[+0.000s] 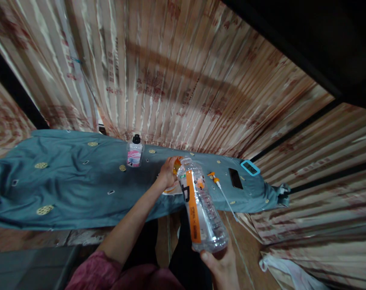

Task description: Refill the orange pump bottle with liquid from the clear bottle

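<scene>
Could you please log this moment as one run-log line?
right hand: holds clear bottle by base | left hand: at bottle mouth | small bottle: upright on teal cloth

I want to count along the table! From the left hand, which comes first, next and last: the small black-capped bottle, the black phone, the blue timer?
From the left hand:
1. Small bottle, on its left, toward the curtain.
2. Phone, off to its right on the cloth.
3. Timer, just past the phone, near the table's right end.

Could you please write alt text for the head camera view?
The right hand holds a clear bottle by its base, tilted toward the left hand at its neck, above a blue-green cloth with a small black-capped bottle.
</scene>
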`<move>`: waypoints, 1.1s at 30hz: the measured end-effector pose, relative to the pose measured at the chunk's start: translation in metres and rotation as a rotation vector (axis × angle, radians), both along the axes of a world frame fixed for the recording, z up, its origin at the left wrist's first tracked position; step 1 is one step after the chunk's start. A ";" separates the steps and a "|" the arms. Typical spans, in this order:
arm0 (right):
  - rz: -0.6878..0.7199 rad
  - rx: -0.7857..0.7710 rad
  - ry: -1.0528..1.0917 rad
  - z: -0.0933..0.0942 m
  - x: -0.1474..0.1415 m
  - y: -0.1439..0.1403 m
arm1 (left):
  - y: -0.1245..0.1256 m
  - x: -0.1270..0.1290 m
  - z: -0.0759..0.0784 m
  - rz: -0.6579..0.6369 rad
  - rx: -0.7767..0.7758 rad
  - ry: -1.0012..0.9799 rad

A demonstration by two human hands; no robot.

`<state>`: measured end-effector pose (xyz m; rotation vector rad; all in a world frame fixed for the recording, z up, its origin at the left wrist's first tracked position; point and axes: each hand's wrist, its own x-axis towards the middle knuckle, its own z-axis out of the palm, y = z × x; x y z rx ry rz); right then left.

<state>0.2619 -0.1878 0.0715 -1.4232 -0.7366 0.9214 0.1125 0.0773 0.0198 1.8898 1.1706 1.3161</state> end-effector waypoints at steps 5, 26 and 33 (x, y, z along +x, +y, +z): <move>-0.023 0.022 0.005 -0.003 -0.001 0.000 | 0.000 0.000 0.000 -0.005 0.007 -0.021; -0.052 0.010 0.003 0.004 -0.009 0.001 | 0.000 0.002 -0.001 -0.001 0.020 -0.056; -0.055 0.010 -0.035 0.000 -0.006 0.001 | -0.003 0.001 0.003 0.003 0.009 -0.009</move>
